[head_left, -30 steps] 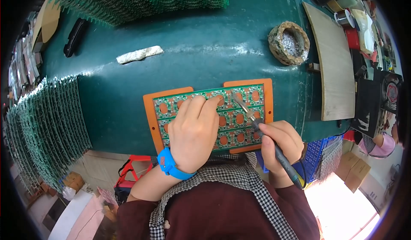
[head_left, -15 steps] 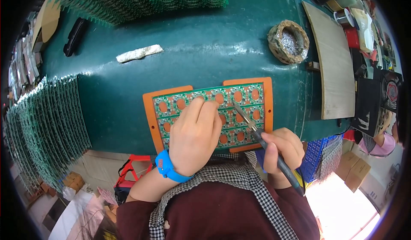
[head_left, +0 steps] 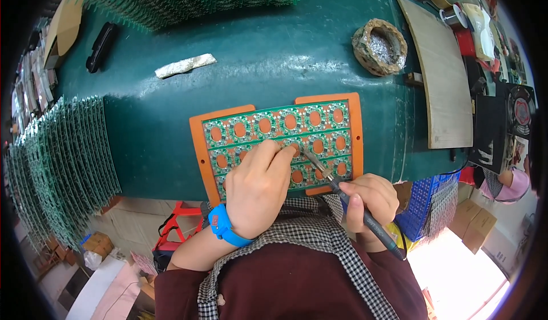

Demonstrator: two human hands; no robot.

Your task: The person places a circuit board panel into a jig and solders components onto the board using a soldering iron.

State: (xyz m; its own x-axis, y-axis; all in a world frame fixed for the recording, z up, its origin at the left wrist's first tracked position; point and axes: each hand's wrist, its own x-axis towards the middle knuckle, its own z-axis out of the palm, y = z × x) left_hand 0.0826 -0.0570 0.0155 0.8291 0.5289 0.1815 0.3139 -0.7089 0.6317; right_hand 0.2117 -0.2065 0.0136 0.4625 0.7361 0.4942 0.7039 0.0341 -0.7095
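Observation:
A green circuit board panel (head_left: pixel 278 138) with rows of round cutouts lies in an orange frame (head_left: pixel 197 143) at the table's near edge. In my right hand (head_left: pixel 374 202) is a soldering iron (head_left: pixel 363 216), its tip touching or just over the panel's middle row. My left hand (head_left: pixel 260 186), with a blue band (head_left: pixel 226 228) at the wrist, rests over the panel's lower left. Its fingers are curled with their tips close together beside the iron's tip; anything pinched there is hidden or too small to name.
Tall stacks of green boards stand at the left (head_left: pixel 63 166) and at the back (head_left: pixel 188 0). A crusted round pot (head_left: pixel 381 47) and a wooden board (head_left: pixel 440 80) are at the right. A white strip (head_left: pixel 186 66) and a black object (head_left: pixel 101 47) lie beyond the frame.
Both my hands and the iron's tip have shifted from the panel's top row toward me, to the middle row. The top row's cutouts are now uncovered.

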